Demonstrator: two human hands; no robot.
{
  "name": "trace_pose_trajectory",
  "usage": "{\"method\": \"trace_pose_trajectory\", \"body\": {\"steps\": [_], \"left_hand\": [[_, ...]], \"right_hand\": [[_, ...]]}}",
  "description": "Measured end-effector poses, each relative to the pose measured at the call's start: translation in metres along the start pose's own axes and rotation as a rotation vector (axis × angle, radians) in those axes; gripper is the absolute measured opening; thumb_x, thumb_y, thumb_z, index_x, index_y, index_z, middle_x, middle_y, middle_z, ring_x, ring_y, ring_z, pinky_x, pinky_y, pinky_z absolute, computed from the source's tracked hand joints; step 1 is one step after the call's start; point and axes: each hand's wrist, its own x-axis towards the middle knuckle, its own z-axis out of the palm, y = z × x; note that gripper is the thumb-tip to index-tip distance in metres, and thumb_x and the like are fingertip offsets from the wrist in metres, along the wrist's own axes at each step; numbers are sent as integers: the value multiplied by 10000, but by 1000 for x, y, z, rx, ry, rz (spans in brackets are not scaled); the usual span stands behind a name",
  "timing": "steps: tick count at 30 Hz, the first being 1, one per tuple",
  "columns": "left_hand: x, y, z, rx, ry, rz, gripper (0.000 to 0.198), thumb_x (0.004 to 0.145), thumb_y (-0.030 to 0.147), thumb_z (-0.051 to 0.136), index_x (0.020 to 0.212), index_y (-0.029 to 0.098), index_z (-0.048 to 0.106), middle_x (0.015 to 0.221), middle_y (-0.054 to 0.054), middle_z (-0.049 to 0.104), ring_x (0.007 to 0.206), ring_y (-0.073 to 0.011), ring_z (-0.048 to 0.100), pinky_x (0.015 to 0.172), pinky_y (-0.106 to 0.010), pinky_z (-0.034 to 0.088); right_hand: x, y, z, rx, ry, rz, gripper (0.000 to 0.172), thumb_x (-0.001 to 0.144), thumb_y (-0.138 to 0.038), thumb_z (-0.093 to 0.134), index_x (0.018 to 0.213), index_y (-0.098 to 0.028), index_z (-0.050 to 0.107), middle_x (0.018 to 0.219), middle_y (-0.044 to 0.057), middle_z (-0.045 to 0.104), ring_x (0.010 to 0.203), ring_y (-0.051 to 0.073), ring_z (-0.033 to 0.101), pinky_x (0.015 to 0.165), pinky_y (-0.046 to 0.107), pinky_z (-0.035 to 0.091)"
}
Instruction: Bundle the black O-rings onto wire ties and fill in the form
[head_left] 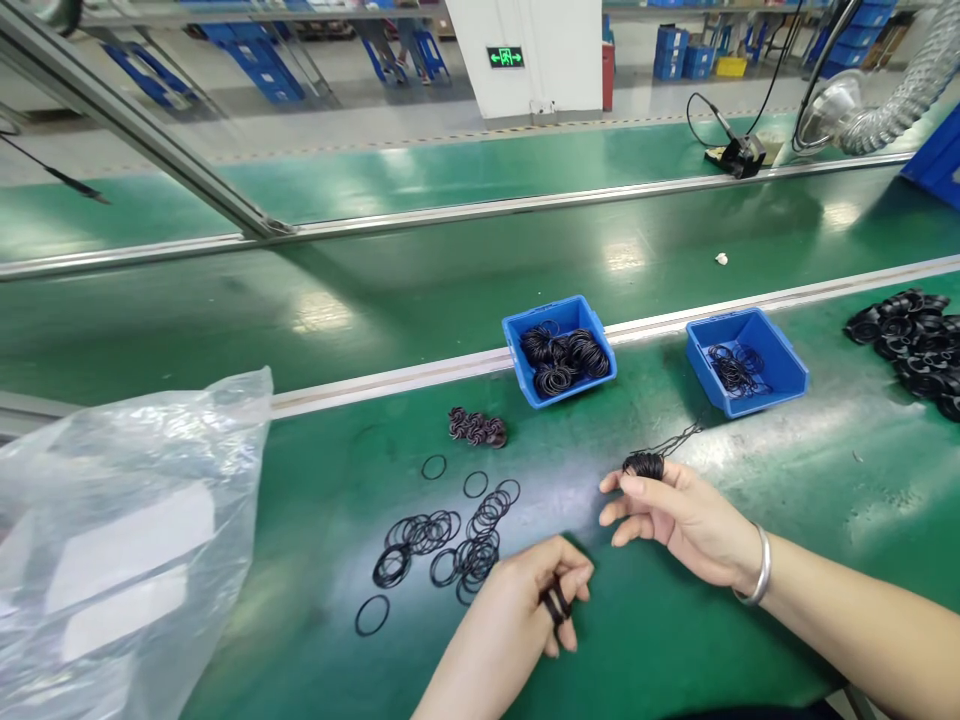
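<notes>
the right hand comes in from 3 o'clock, its thumb and forefinger pressed together in a pinch on a tight bunch of thin black rubber rings. its other fingers are loosely spread below the pinch. a few thin loops run out of the bunch toward 1 o'clock, so the bunch lies along that line, just above the green table.

the left hand sits at 6 o'clock, curled and half closed, with some thicker black rings looped around its fingers. the two hands are near each other but not touching, and the right hand is the nearer one to the bins.

taking the hands as the centre, loose black rings lie spread at 9 o'clock, the closest just beside the left hand. a small stack of dark rings sits at 11 o'clock. a blue plastic bin full of black coils stands at 12 o'clock, and a second blue bin with thinner rings stands at 1 o'clock. a heap of black rings lies farther out at 2 o'clock, and a clear plastic bag lies at the far 9 o'clock edge of the table.
</notes>
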Motion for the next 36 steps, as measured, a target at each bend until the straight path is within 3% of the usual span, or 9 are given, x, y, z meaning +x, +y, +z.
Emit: {"method": "trace_pose_trajectory", "body": {"steps": [3,5,8,10,12,18,25,29,36], "left_hand": [[-2,0,-3,69,-101,109,223,912,288,455,808,188,624,702,-28,707,663,-156,679,631,-245,526],[-1,-1,-4,96,-108,66,234,914,286,427,814,192,617,729,-27,711,593,-146,666,575,-233,508],[1,-3,-2,198,38,-52,236,911,288,418,825,202,620,697,12,670,347,-76,486,423,-202,406],[1,-4,-1,268,163,-27,230,890,225,410,874,213,640,726,16,653,335,-61,420,414,-197,388],[0,-3,-1,268,182,45,298,838,124,383,941,216,646,785,-1,654,407,-78,468,454,-197,422],[-4,0,-4,128,-21,177,434,735,4,319,983,182,629,791,-22,674,682,-135,660,659,-231,537],[-2,-11,-2,87,114,343,517,844,32,302,1234,212,590,878,-28,707,733,-130,702,721,-253,572],[-2,-10,2,172,168,399,491,873,52,337,1245,227,604,768,-7,715,731,-146,693,723,-255,569],[1,-11,8,215,205,454,512,876,35,361,1289,230,593,842,-23,721,712,-135,685,719,-243,559]], "right_hand": [[0,-5,-2,-14,-36,17,245,786,-340,799,841,-123,696,914,73,694,765,150,678,742,286,546],[-1,-5,-3,-52,-54,21,251,811,-344,778,777,-116,679,771,46,675,664,116,641,705,260,521],[-1,-3,-3,-103,-21,14,304,800,-350,789,675,-127,626,647,-7,595,574,86,563,641,237,467],[-1,-1,-3,-136,3,12,331,782,-363,803,650,-131,608,630,-20,566,562,83,536,631,238,439],[-1,0,-3,-171,13,13,350,773,-382,808,640,-136,598,622,-23,554,560,85,519,629,243,414],[-1,6,-4,-317,-4,-10,340,765,-423,804,690,-129,649,580,-28,544,571,90,478,637,249,385],[-2,14,-1,-500,-54,-77,340,751,-470,792,774,-139,719,703,-2,607,560,91,502,560,236,425],[-2,19,3,-499,-101,-96,343,726,-486,805,774,-153,741,755,7,606,576,98,535,529,228,446],[-2,21,6,-446,-147,-126,263,770,-412,793,776,-158,725,701,4,612,623,115,571,558,227,443]]}}
